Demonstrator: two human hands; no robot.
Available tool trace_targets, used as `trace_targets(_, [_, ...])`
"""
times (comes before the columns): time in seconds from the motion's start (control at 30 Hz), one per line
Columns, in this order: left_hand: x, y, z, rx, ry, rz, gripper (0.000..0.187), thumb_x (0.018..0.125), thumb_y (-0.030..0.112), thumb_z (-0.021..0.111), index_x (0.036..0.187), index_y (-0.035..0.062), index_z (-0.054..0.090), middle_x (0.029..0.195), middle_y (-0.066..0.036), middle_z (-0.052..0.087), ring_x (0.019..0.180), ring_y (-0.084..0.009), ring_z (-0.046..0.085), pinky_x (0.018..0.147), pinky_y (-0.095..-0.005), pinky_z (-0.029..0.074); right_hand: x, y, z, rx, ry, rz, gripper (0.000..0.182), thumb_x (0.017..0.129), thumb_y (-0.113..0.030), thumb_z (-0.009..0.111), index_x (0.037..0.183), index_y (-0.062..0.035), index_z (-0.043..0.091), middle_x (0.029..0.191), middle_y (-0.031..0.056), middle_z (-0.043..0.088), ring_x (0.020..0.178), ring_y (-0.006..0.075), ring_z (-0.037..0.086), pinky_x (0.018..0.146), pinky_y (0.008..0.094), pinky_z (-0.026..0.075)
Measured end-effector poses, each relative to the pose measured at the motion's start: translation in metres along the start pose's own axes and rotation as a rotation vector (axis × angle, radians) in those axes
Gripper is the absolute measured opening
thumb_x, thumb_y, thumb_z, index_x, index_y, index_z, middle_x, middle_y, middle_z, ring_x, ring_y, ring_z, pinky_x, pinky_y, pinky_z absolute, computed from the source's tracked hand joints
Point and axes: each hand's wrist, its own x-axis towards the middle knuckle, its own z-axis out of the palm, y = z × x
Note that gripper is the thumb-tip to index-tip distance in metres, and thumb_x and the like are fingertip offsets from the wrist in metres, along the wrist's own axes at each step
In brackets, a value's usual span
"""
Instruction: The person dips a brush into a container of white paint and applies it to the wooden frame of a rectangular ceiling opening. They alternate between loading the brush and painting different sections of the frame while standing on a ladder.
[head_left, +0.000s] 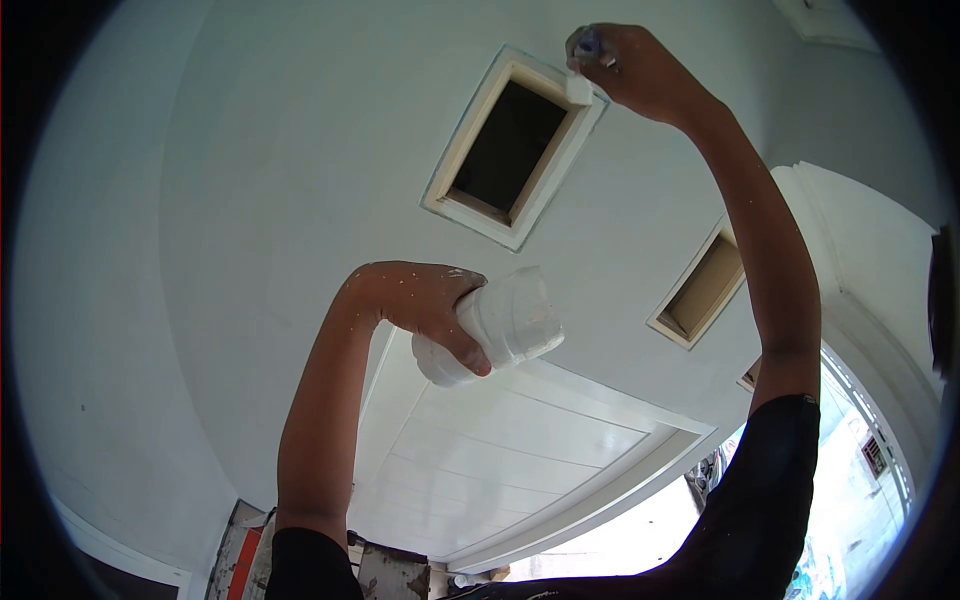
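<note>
Both closed: my left hand [425, 300] round container [515, 322] below frame [515, 236], right hand [645, 75] on brush [579, 90] at frame's corner, edge work probably needing steadiness.

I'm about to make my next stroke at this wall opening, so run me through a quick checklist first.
1. Left hand wrapped around the plastic container: ok.
2. Right hand gripping the brush: ok.
3. White end of the brush at the upper right corner of the opening's frame: ok.
4. Container close to the brush for a dip: not ok, it is held well below.
5. Enough left in the container: cannot tell, the contents don't show clearly.
6. Steady footing: cannot tell, your feet are out of view.
</note>
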Motion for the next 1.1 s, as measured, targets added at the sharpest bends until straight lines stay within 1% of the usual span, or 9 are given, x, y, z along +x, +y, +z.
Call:
trace_targets(0.03, [-0.001,0.001,0.0,0.01,0.004,-0.015,0.109,0.048,0.051,0.098,0.139,0.0039,0.061,0.129,-0.019,0.071,0.116,-0.0389,0.069,0.103,-0.0464,0.055,-0.002,-0.004,0.001,0.057,-0.087,0.115,0.025,0.101,-0.024,0.069,0.113,-0.0019,0.073,0.094,0.0159,0.074,0.079,0.0241,0.069,0.076,0.0405,0.057])
trace_targets(0.13, [-0.002,0.002,-0.001,0.012,0.027,0.002,0.108,0.047,0.051,0.098,0.138,0.0041,0.061,0.129,-0.018,0.071,0.116,-0.0388,0.069,0.104,-0.047,0.055,0.0,-0.003,0.01,-0.041,-0.062,0.047,0.027,0.101,-0.026,0.07,0.114,-0.0024,0.073,0.09,0.0149,0.072,0.073,0.0225,0.066,0.07,0.0398,0.056])
trace_targets(0.3, [-0.001,0.001,-0.001,-0.014,-0.001,0.016,0.108,0.048,0.051,0.098,0.138,0.004,0.061,0.128,-0.019,0.071,0.116,-0.0391,0.069,0.103,-0.0471,0.055,0.0,0.007,0.013,0.015,-0.074,0.033,0.026,0.1,-0.024,0.071,0.112,-0.0012,0.073,0.092,0.0152,0.072,0.083,0.0247,0.066,0.081,0.0412,0.054])
trace_targets(0.43, [-0.003,0.003,-0.002,-0.024,-0.007,0.026,0.108,0.048,0.051,0.097,0.138,0.0037,0.061,0.128,-0.019,0.071,0.116,-0.039,0.069,0.103,-0.0468,0.056,0.005,0.009,0.01,0.031,-0.015,-0.047,0.031,0.098,-0.025,0.071,0.114,0.0012,0.071,0.092,0.0199,0.074,0.08,0.0295,0.074,0.075,0.0413,0.058])
trace_targets(0.5, [-0.005,0.004,-0.003,-0.025,0.005,0.028,0.107,0.048,0.051,0.097,0.138,0.0039,0.061,0.128,-0.019,0.071,0.116,-0.0389,0.069,0.103,-0.0468,0.056,0.004,0.005,0.01,-0.036,-0.022,-0.018,0.025,0.099,-0.022,0.071,0.111,-0.0003,0.073,0.099,0.0173,0.074,0.09,0.0281,0.07,0.086,0.0417,0.056])
trace_targets(0.6, [-0.006,0.003,-0.003,-0.019,0.012,0.032,0.107,0.049,0.052,0.096,0.138,0.0039,0.061,0.128,-0.019,0.071,0.116,-0.0389,0.069,0.103,-0.0467,0.056,0.008,-0.002,-0.003,-0.05,-0.098,0.081,0.025,0.099,-0.022,0.072,0.112,-0.0008,0.073,0.101,0.0173,0.075,0.093,0.0288,0.071,0.087,0.0424,0.056])
trace_targets(0.83, [-0.005,0.003,-0.004,-0.019,0.005,0.037,0.107,0.05,0.052,0.096,0.138,0.0036,0.061,0.129,-0.019,0.071,0.116,-0.0388,0.069,0.103,-0.0466,0.056,0.002,0.005,-0.008,-0.103,-0.118,0.037,0.026,0.1,-0.023,0.071,0.114,-0.0013,0.072,0.101,0.0171,0.075,0.093,0.0285,0.072,0.088,0.0423,0.057])
trace_targets(1.03, [-0.004,0.001,-0.003,-0.017,0.014,0.034,0.108,0.049,0.051,0.097,0.139,0.0038,0.06,0.128,-0.019,0.071,0.116,-0.0388,0.07,0.103,-0.0465,0.056,-0.002,0.011,-0.011,-0.078,-0.1,0.055,0.027,0.1,-0.023,0.072,0.115,-0.001,0.072,0.103,0.016,0.076,0.095,0.027,0.072,0.086,0.0397,0.058])
trace_targets(1.1, [-0.006,0.002,-0.003,-0.023,0.017,0.045,0.107,0.05,0.051,0.097,0.139,0.0039,0.06,0.129,-0.019,0.071,0.116,-0.0388,0.069,0.103,-0.0463,0.056,-0.004,0.013,-0.012,0.06,0.013,-0.06,0.028,0.1,-0.024,0.072,0.117,-0.0011,0.071,0.105,0.0157,0.076,0.095,0.0262,0.073,0.085,0.0393,0.059])
